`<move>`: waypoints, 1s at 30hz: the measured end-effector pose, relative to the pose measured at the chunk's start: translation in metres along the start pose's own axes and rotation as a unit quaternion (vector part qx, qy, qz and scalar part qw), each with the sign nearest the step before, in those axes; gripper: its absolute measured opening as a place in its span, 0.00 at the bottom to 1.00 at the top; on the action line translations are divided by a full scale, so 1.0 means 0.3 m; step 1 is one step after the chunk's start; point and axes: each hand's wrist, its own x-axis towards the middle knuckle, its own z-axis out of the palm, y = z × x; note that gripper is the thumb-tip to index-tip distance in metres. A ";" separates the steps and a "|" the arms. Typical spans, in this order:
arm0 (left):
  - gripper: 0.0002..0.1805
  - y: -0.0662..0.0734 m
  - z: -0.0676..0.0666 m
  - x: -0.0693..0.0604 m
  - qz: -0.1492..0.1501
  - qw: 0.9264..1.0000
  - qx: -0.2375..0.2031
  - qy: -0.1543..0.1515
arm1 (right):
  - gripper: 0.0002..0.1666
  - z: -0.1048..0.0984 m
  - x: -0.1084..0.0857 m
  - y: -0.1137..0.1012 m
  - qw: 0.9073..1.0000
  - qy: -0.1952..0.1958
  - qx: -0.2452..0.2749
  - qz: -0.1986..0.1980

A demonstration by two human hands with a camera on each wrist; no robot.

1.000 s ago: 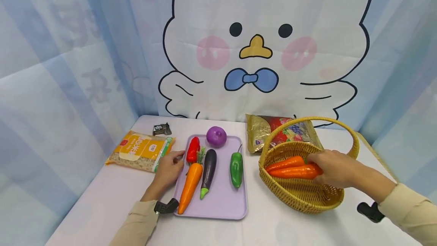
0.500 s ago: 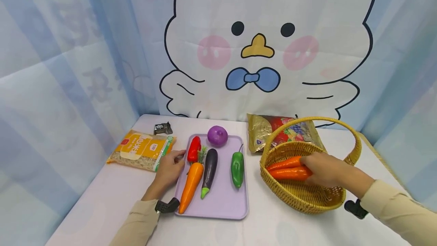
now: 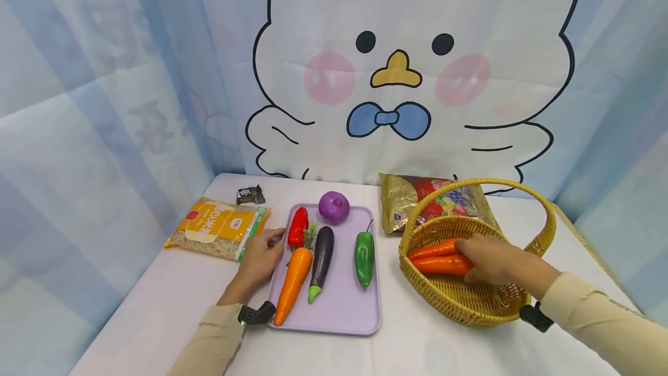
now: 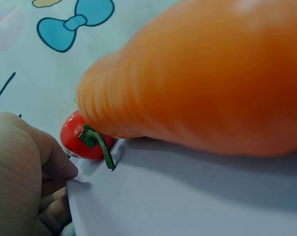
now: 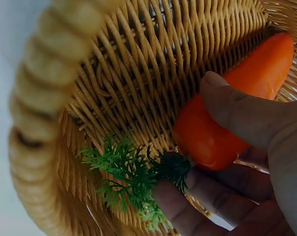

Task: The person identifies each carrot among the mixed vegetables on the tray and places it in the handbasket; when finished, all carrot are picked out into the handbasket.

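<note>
In the head view my right hand (image 3: pixel 487 260) reaches into a wicker basket (image 3: pixel 453 308) and grips an orange-red carrot (image 3: pixel 443 266) near its top end. A second carrot (image 3: pixel 435 248) lies alongside it. The right wrist view has the held carrot (image 5: pixel 258 69) between thumb and fingers, with green leaves (image 5: pixel 131 172) by the fingertips. My left hand (image 3: pixel 261 257) pinches the left rim of a lilac tray (image 3: pixel 344 312). On this tray lie an orange carrot (image 3: pixel 294 283), a red pepper (image 3: pixel 298 227), an eggplant (image 3: pixel 323 254), a green pepper (image 3: pixel 364 259) and a purple onion (image 3: pixel 334 207).
A yellow grain bag (image 3: pixel 219 228) lies left of the tray, with a small black packet (image 3: pixel 250 195) behind it. Behind the basket is a gold and red bag (image 3: pixel 417 196). The basket's tall handle (image 3: pixel 543 213) arches over my right hand. Curtains enclose the table.
My right hand has shifted slightly left along the carrots inside the basket, its forearm following. The left hand keeps its place at the tray rim. The whole head view has drifted slightly.
</note>
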 end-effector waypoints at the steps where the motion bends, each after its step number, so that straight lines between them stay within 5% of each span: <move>1: 0.23 0.001 0.000 0.000 -0.001 1.000 -0.001 -0.001 | 0.28 0.002 0.001 0.001 1.000 0.001 0.000 0.001; 16: 0.24 0.005 -0.003 -0.001 -0.005 1.000 0.000 -0.006 | 0.27 0.020 0.003 0.003 1.000 -0.003 -0.011 -0.001; 30: 0.25 0.010 -0.002 0.000 -0.023 1.000 0.006 -0.013 | 0.30 -0.100 0.000 -0.045 1.000 0.015 0.009 -0.001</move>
